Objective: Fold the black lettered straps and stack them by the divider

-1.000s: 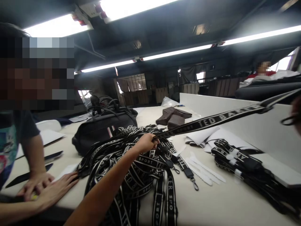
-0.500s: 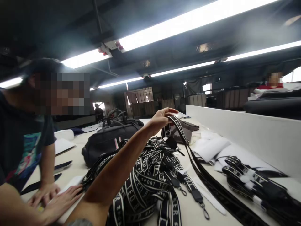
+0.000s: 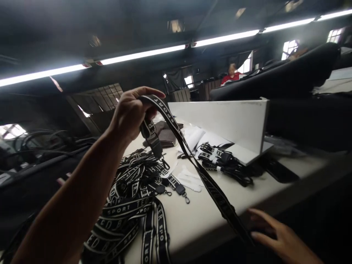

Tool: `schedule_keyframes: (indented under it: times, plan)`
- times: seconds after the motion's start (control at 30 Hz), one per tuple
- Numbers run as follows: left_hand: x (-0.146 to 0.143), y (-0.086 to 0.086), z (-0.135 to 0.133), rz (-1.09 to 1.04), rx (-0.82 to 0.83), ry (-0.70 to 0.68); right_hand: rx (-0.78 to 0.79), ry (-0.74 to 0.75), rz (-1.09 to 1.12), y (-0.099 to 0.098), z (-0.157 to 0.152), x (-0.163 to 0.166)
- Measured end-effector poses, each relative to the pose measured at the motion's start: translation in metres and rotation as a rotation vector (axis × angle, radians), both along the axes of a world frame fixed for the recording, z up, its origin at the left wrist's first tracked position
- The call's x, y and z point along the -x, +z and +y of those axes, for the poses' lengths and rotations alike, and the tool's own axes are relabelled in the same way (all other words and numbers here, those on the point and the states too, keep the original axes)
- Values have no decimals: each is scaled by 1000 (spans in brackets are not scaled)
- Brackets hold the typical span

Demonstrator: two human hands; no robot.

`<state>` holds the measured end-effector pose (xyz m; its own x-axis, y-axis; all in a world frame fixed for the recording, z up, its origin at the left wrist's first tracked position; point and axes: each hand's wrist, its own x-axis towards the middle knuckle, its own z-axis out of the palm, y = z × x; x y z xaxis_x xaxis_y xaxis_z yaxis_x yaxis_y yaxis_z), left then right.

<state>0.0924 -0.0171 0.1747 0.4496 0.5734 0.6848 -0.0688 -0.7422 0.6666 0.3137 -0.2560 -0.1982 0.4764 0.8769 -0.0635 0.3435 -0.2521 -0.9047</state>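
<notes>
One long black strap point(image 3: 214, 190) (white-lettered), perhaps twisted midway

Left grip point(image 3: 132, 112) holding up lettered strap point(image 3: 214, 192).

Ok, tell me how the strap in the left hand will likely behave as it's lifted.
The strap is probably floppy: it bends readily over the left hand. It looks light for its length, being a thin, flat band. Its tab may swing, since that end dangles below the hand.
</notes>
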Motion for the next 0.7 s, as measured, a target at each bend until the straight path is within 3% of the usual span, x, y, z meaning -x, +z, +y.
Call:
schedule_keyframes:
  times: [0.1, 0.2, 0.3, 0.4, 0.47, 0.6, 0.7]
  plan:
    - [-15, 12, -15, 4, -119, -3, -278, 73, -105, 61, 38, 29]
    - [-15, 20, -23, -40, -244, 42, -357, 360, -36, 103, 69, 50]
    - [5, 23, -20, -127, -301, 145, -332, 523, 53, 121, 87, 53]
    - [33, 23, -13, -198, -253, 231, -457, 533, 59, 136, 100, 56]
    - [47, 23, -10, -237, -211, 271, -517, 665, 79, 150, 108, 69]
    - [58, 25, -10, -256, -197, 309, -397, 999, 103, 175, 124, 119]
    - [64, 31, -16, -270, -187, 369, -275, 1078, 0, 181, 132, 147]
